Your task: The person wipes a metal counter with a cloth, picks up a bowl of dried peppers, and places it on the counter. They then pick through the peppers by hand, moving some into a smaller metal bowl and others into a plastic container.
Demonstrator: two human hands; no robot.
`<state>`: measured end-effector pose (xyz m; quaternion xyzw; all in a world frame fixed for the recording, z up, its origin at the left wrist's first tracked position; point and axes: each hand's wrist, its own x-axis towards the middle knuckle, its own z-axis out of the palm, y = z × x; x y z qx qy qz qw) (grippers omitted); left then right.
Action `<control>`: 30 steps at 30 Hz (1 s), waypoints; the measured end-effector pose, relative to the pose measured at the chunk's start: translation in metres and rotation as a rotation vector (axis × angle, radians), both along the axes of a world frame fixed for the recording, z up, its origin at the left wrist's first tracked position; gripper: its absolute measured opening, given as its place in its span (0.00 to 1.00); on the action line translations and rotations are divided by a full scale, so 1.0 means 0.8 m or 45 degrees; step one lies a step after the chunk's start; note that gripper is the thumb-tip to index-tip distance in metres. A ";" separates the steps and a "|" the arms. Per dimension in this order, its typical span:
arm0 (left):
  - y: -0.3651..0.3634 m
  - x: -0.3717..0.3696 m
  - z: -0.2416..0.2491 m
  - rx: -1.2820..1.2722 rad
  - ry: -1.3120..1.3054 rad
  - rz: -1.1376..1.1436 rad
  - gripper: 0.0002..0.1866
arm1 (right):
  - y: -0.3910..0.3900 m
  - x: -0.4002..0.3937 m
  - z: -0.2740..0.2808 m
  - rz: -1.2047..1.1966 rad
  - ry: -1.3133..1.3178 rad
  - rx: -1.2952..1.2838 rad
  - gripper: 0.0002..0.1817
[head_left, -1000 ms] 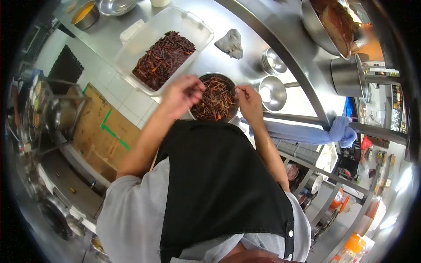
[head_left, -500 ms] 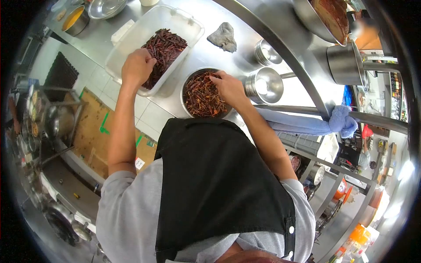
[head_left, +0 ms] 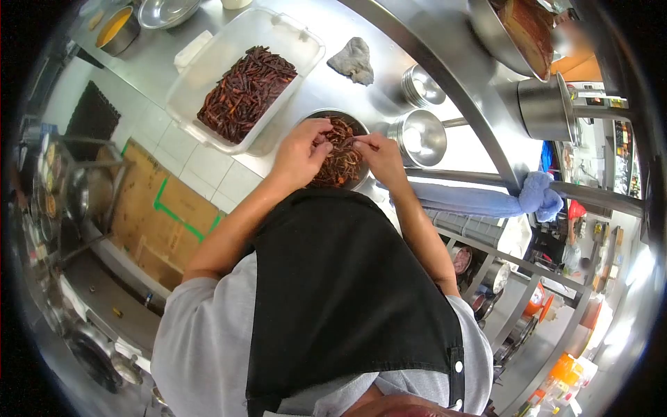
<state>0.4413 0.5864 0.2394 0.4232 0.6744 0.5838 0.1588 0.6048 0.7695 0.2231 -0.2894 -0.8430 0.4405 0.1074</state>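
There are two containers with thin, dark red dried pieces (head_left: 246, 94): one translucent rectangular plastic tub (head_left: 278, 35) and one round metal bowl (head_left: 335, 112). The steel surface (head_left: 375, 97) carries also two stacks of silver metal bowls (head_left: 422, 137), one crumpled grey cloth (head_left: 352, 61) and one orange-filled metal pot (head_left: 122, 43).

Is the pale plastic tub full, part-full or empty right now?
The tub is part-full: dark red pods lie heaped inside, with bare pale plastic showing beside them.

Both hands (head_left: 335, 149) over metal bowl (head_left: 365, 131) of dried chillies (head_left: 342, 165); plastic tub (head_left: 279, 36) beside it, grey cloth (head_left: 353, 61) near.
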 end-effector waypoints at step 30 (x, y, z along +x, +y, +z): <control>0.008 0.013 -0.029 -0.006 -1.331 -0.387 0.07 | -0.036 0.002 0.053 -0.008 -0.079 -0.505 0.10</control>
